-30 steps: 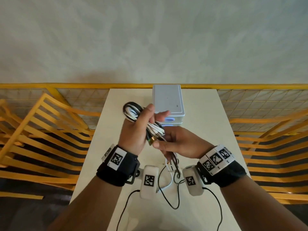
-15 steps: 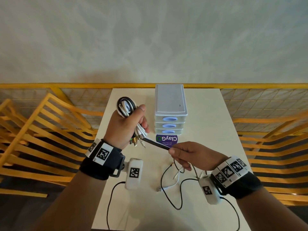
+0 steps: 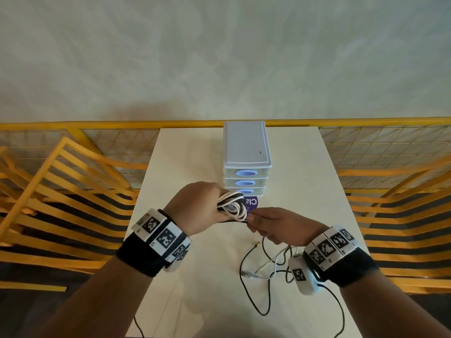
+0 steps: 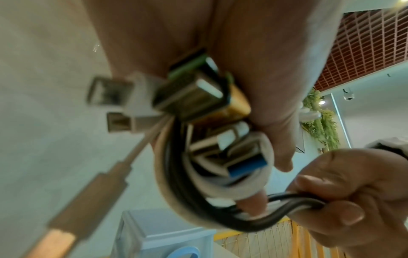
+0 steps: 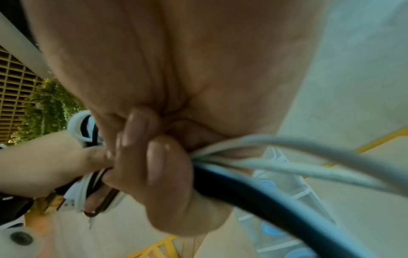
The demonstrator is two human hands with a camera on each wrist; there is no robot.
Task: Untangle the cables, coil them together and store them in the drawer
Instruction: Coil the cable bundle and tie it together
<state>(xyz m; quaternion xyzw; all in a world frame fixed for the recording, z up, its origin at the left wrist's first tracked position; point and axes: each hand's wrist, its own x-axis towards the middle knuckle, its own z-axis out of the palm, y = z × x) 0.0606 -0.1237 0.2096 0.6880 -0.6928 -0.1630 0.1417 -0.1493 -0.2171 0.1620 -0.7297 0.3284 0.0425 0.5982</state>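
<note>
- I judge I am midway through the coiling step: my left hand has its grip closed around a bundle of white and black loops, the coil, held above the bench just in front of the drawer unit.
- My right hand pinches the trailing strands just beside the coil; the right wrist view shows its fingers curled round a black cable and several white ones together.
- The loose tails run from that hand down onto the bench, lying in slack curves near my right wrist.
- Next move, as I read it: feed the slack round the coil for another wrap, keeping tension even so the loops in the left hand do not spring apart.
- All three drawers look closed, so one must be opened before storing.
- The left wrist view shows several plugs bunched against the palm, but it is blurred; I cannot count the cables with confidence, perhaps four or five.
- Whether the tails on the bench are fully untangled is hard to tell, since my right wrist covers part of them.
</note>
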